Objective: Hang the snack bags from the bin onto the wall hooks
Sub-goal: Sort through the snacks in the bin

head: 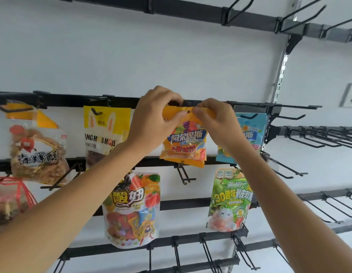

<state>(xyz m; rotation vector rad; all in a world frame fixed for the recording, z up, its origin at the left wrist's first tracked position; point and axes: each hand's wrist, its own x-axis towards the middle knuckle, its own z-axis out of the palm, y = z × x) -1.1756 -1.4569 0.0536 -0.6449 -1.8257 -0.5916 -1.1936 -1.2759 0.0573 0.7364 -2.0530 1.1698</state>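
Both hands hold an orange snack bag by its top edge, up against the second black rail. My left hand pinches the top left corner and my right hand pinches the top right. A black hook tip shows at the bag's top seam between my fingers. Whether the bag's hole is on the hook cannot be told. The bin is out of view.
Other bags hang nearby: a yellow one, a clear cookie bag, a blue one, a fruit bag and a green one. Bare hooks fill the right side and the lower rails.
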